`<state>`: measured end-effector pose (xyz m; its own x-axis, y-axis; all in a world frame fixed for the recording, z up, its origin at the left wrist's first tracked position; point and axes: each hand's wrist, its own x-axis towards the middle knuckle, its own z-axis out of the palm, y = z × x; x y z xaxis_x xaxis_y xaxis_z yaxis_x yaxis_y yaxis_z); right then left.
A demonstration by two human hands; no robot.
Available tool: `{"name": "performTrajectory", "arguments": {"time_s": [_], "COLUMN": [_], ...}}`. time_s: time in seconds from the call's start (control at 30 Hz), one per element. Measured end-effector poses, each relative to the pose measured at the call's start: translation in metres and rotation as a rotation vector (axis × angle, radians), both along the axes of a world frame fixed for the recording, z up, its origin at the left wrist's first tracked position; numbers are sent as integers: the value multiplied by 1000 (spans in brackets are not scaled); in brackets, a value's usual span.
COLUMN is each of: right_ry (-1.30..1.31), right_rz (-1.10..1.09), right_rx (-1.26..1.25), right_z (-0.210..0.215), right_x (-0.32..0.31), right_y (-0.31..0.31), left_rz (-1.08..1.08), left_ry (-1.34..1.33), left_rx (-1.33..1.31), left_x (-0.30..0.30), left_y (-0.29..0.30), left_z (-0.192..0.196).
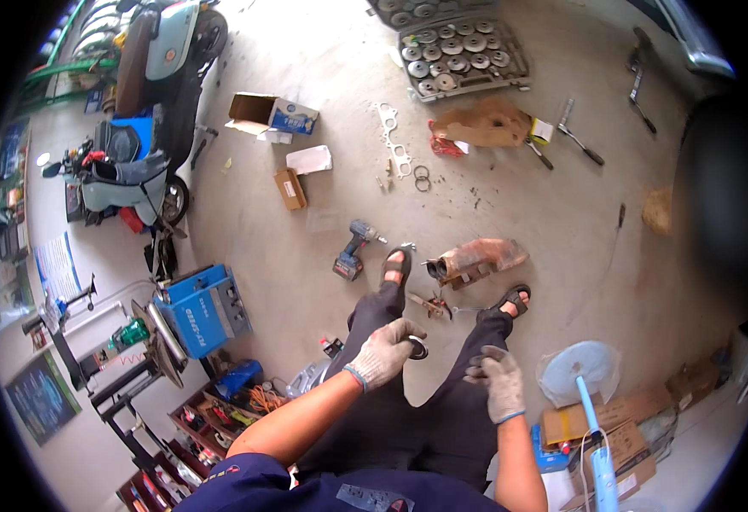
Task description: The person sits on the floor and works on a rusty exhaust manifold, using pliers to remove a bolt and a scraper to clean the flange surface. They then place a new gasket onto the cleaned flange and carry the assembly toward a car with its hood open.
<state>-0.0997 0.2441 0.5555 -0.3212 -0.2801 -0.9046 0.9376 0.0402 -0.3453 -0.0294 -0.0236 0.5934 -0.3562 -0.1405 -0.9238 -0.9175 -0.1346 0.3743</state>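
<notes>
My left hand (382, 355), in a pale work glove, is closed around a small dark ring (417, 347) above the gap between my knees. Over my right thigh, my gloved right hand (497, 381) has its fingers apart and holds nothing visible. On the floor between my feet lies a rusty metal exhaust part (487, 256) with round openings at its left end. Just nearer to me is a plier-like tool (431, 305), its details blurred. A cordless power tool (354, 249) rests left of my feet.
Farther off lie a flat metal gasket (390, 136), two thin rings (423, 178), opened cartons (289, 189) and a case of round metal discs (468, 84). Ratchets (580, 143) lie at right. A scooter (127, 183) and blue machine (203, 311) stand left; a blue round-based stand (594, 418) is right.
</notes>
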Motion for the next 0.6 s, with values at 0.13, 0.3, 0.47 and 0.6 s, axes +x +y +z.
{"name": "performTrajectory", "arguments": {"time_s": [0.13, 0.3, 0.47, 0.6], "right_ry": [4, 80, 293, 915], "right_rz": [-117, 70, 414, 1031], "right_rx": [49, 146, 326, 430], "right_z": [-59, -108, -259, -422], "right_x": [-63, -150, -225, -276], "right_y": [-3, -129, -310, -480], "left_rz": [283, 336, 112, -378], "left_ry": [126, 155, -17, 398], "left_rx": [207, 542, 264, -277], "left_x": [-41, -68, -139, -90], "left_y": [-44, -86, -147, -118], "left_z": [-19, -105, -182, -276]}}
